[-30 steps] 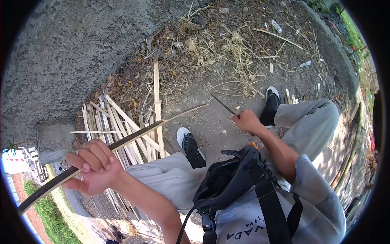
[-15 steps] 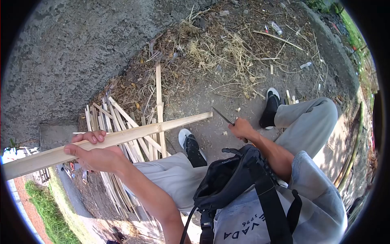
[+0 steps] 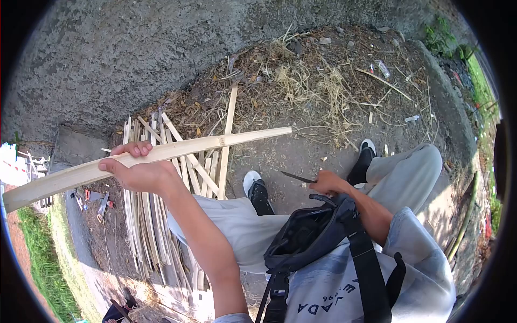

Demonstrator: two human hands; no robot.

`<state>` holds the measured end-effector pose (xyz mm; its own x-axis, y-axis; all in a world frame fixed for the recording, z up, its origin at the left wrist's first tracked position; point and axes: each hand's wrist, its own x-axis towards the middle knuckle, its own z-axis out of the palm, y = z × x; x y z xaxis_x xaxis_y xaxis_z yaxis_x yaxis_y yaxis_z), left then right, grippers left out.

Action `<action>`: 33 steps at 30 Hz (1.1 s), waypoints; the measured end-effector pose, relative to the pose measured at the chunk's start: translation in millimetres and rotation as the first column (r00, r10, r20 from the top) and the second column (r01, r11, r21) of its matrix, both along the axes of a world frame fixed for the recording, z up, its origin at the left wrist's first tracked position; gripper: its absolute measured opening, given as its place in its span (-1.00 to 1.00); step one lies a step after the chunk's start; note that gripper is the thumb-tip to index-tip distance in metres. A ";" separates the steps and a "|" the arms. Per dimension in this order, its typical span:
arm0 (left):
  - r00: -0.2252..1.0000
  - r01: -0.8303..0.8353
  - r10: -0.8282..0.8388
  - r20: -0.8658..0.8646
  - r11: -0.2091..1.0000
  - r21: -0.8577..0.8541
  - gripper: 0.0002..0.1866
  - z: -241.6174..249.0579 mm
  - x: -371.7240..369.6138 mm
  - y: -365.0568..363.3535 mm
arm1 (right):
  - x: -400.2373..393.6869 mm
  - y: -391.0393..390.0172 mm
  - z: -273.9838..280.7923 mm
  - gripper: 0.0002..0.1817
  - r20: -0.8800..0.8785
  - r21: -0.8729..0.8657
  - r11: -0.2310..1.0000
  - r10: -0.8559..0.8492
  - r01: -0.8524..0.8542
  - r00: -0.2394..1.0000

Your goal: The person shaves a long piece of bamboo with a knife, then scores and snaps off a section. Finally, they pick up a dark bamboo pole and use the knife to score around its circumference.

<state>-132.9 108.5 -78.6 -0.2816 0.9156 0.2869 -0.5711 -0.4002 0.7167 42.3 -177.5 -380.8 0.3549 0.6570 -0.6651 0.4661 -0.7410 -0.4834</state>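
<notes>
A long pale bamboo slat stretches from the left edge of the view to a narrower tip right of the middle. My left hand is closed around it, fingers over the far side and thumb along the near side. Low in front of my body, my right hand grips a knife. Its dark, thin blade points left and sits apart from the slat, on my side of its tip. The knife's handle is mostly hidden by my fingers.
A pile of slats lies left of my legs, with another slat reaching beyond it. Dry shavings litter the ground before a rough concrete wall. An open black bag hangs at my front.
The knife has dropped away from the slat's tip toward my body, widening the gap between them. The slat has lifted slightly in my left hand. The whole view has shifted a little.
</notes>
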 end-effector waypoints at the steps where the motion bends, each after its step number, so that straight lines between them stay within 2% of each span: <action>1: 0.999 0.019 -0.019 0.039 1.000 0.009 -0.45 1.2 -7.0 2.8 | -1.8 7.0 -14.2 -0.48 -0.008 0.002 0.999 0.033 -0.033 0.999; 2: 0.996 0.037 -0.038 0.078 0.999 0.019 -0.45 2.4 -13.7 4.8 | -2.6 16.3 -38.7 -0.51 -0.014 0.004 0.998 0.066 -0.066 0.998; 3: 0.994 0.021 -0.022 0.107 1.000 0.014 -0.44 3.6 -20.4 5.5 | -5.7 23.6 -37.9 -0.53 -0.021 0.004 0.995 0.100 -0.100 0.995; 6: 0.982 -0.027 0.026 0.185 1.000 0.001 -0.44 6.1 -36.1 8.8 | -12.6 43.8 -31.2 -0.52 -0.081 -0.013 0.999 0.044 -0.045 0.996; 9: 0.978 -0.063 0.062 0.200 0.998 -0.001 -0.45 5.0 -55.2 12.2 | 0.9 51.8 -46.3 -0.51 -0.033 -0.007 1.000 0.016 -0.016 0.999; 12: 0.979 -0.082 0.077 0.190 0.997 0.017 -0.47 4.1 -70.4 13.5 | 30.2 35.8 -42.7 -0.58 0.198 0.084 0.977 -0.211 0.198 0.957; 15: 0.976 -0.147 0.141 0.167 0.989 0.028 -0.46 6.2 -81.6 15.7 | 54.2 23.5 -43.1 -0.61 0.470 0.361 0.840 -0.539 0.405 0.699; 18: 0.963 -0.232 0.221 0.154 0.971 0.059 -0.45 9.2 -84.0 13.0 | 67.0 21.3 -36.3 -0.62 0.530 0.393 0.869 -0.480 0.300 0.699; 21: 0.953 -0.272 0.251 0.167 0.956 0.114 -0.45 8.1 -83.7 14.4 | 48.4 32.8 -40.8 -0.62 0.451 0.330 0.944 -0.160 0.002 0.878; 22: 0.949 -0.284 0.259 0.182 0.950 0.127 -0.45 8.4 -82.5 15.6 | 32.2 42.3 -31.5 -0.59 0.244 0.263 0.956 -0.196 0.130 0.950; 23: 0.945 -0.295 0.267 0.190 0.945 0.141 -0.45 8.1 -83.1 15.7 | 8.7 50.5 -20.5 -0.56 0.024 0.162 0.957 -0.248 0.241 0.968; 25: 0.945 -0.292 0.261 0.198 0.944 0.152 -0.45 7.7 -83.6 15.1 | -19.1 63.6 -17.0 -0.60 -0.044 0.057 0.986 -0.152 0.154 0.987; 28: 0.947 -0.297 0.268 0.177 0.940 0.167 -0.45 6.9 -83.3 16.2 | -23.7 72.7 -39.4 -0.58 -0.121 0.082 0.994 -0.061 0.071 0.991; 31: 0.940 -0.336 0.316 0.131 0.925 0.179 -0.46 6.0 -84.1 18.4 | -0.2 66.4 -46.6 -0.58 0.005 0.070 0.971 -0.230 0.229 0.973; 33: 0.937 -0.346 0.332 0.107 0.922 0.176 -0.46 5.8 -82.5 20.0 | 26.4 52.8 -94.0 -0.59 0.323 0.293 0.902 -0.405 0.317 0.855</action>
<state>-215.4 128.4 -72.8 -0.5923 0.6927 0.4116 -0.4257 -0.7028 0.5700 68.7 -124.7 -474.9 0.7843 0.5475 -0.2917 0.3620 -0.7858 -0.5016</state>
